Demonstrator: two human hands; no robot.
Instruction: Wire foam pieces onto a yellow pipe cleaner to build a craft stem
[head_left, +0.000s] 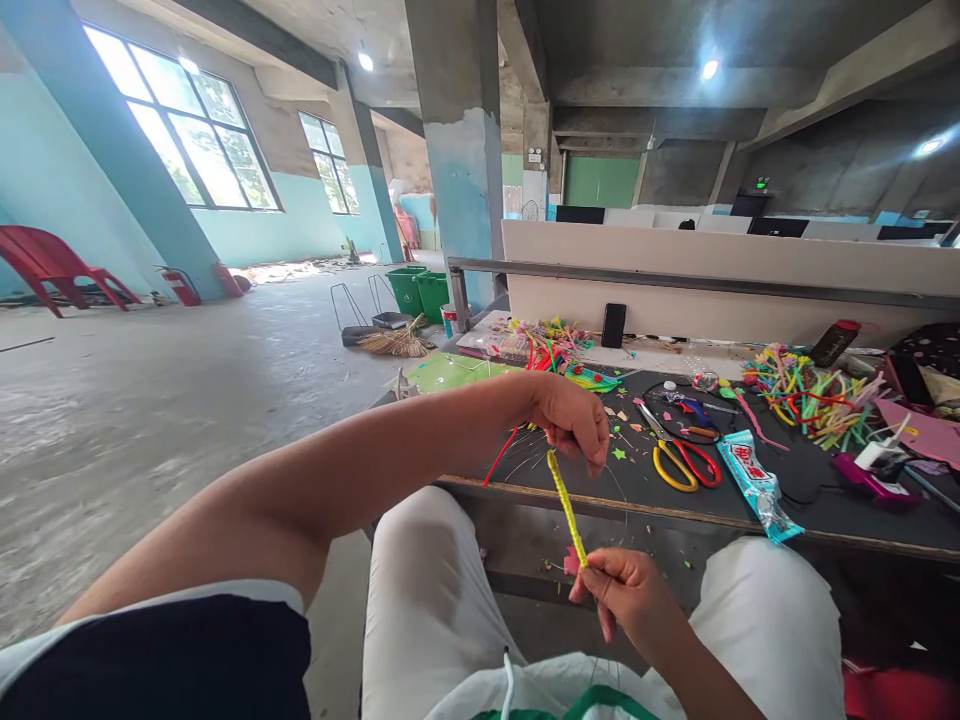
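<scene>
My right hand (pixel 634 595), low between my knees, pinches the bottom end of a thin yellow stem with a braided-looking surface (pixel 568 505). The stem leans up and to the left, its top just below my left hand (pixel 576 422). That left hand reaches across at the table's front edge with bent fingers pressed together. A fine wire or thread seems to curve down from its fingertips, though what they grip is too small to make out. Scissors (pixel 679 458) with one yellow and one red handle lie to the right of this hand.
On the dark table (pixel 600 505) are a blue snack wrapper (pixel 756 485), a blue glue gun (pixel 694 410), small paper scraps and a colourful heap of stems (pixel 814 395). A phone (pixel 613 326) leans against the white partition (pixel 675 285). Green bins (pixel 420 290) stand on the floor.
</scene>
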